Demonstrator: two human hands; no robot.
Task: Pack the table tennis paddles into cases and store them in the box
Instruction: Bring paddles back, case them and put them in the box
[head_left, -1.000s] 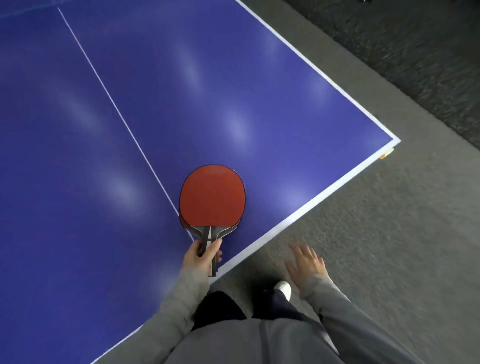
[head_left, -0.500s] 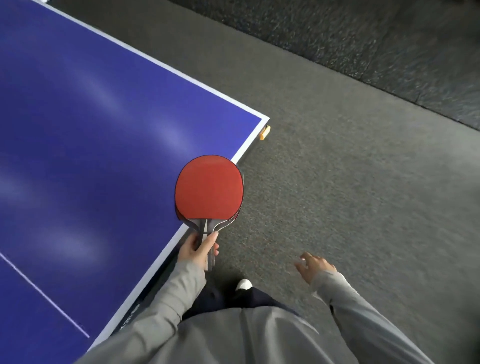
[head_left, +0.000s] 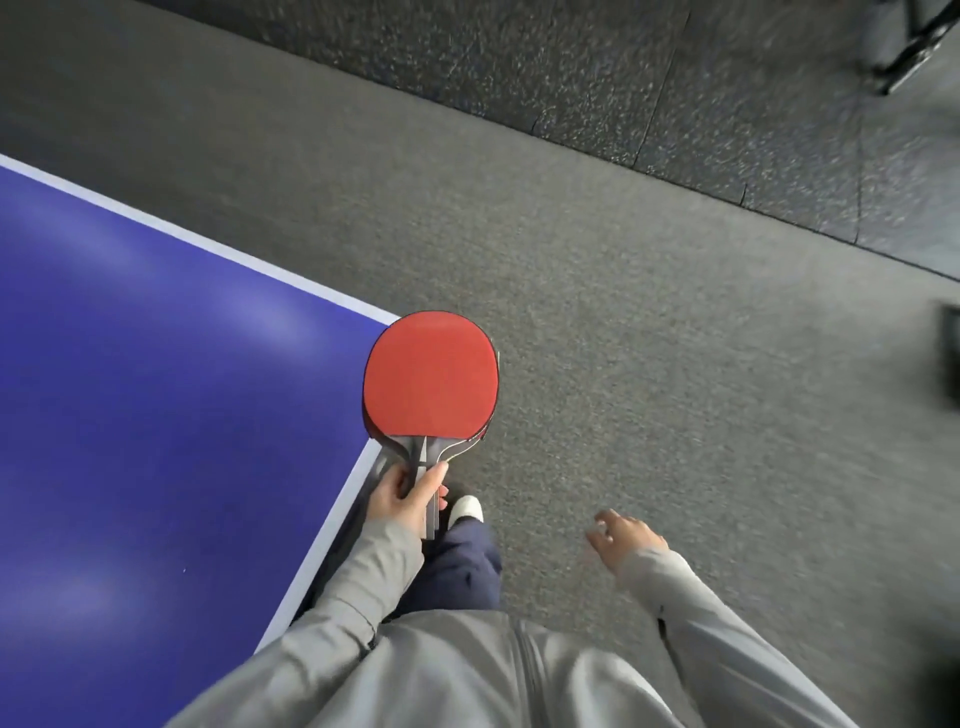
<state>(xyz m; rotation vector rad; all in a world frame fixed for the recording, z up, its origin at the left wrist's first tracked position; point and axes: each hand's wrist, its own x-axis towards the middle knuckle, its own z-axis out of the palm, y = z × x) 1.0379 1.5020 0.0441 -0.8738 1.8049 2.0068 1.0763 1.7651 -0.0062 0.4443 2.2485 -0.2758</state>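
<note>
Holding the red paddles by their handles, the left hand has its fingers wrapped tight around them.
They look like two paddles stacked, red face up, now over the corner of the blue table, where before they were over its side edge. The table has slid left in view, showing more gray floor. The right hand hangs blurry, fingers loose, holding nothing.
</note>
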